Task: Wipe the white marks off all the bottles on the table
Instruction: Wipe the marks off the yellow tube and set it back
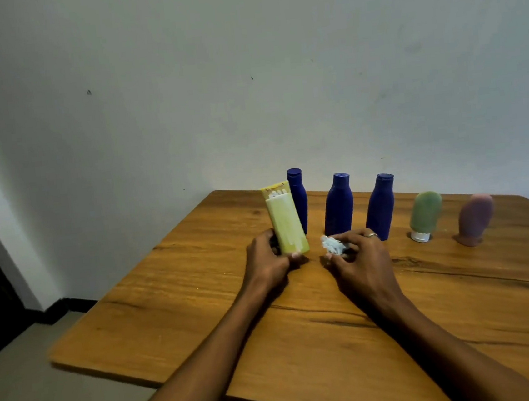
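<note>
- Right at the table's middle, the left hand (267,258) grips the foot of a yellow-green bottle (286,219), tilted a bit left, white marks near its top.
- Just to its right, the right hand (357,256) has fingers curled round a crumpled white tissue (332,244), not touching the bottle.
- Looks like wiping this one is about to start; next move is bringing the tissue up to those marks.
- Beyond the hands: three blue bottles (338,205), then further right a green tube (425,214) and a pink tube (474,219), well apart.
- Nothing blocks the way over the wooden table (202,304), though the nearest blue bottle sits just behind.
</note>
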Demonstrator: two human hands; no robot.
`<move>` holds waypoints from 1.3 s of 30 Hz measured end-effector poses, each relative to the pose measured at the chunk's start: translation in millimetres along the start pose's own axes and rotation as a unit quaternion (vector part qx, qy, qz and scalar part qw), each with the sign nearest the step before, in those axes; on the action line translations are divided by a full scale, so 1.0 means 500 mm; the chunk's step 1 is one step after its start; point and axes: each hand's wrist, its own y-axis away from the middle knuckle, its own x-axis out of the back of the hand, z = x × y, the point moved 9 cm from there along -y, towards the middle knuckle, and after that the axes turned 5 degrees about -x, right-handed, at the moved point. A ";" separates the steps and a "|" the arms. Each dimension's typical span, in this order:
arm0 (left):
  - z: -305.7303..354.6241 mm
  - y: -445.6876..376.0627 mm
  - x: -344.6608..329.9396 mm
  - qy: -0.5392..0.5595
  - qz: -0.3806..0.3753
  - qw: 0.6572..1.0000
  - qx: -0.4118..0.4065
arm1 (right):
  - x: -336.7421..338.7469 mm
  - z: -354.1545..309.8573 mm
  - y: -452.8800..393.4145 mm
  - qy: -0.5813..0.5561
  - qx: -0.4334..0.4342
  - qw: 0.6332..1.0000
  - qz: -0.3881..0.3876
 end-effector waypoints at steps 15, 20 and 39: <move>0.115 0.094 -0.201 0.024 -0.106 0.993 -0.052 | 0.199 0.036 0.075 -0.100 0.015 0.994 0.051; 0.110 0.072 -0.216 0.031 -0.123 0.991 -0.044 | 0.189 0.034 0.059 -0.031 0.062 0.996 0.053; 0.110 0.094 -0.229 0.084 -0.161 0.983 -0.023 | 0.212 0.024 0.066 0.027 0.104 0.990 0.089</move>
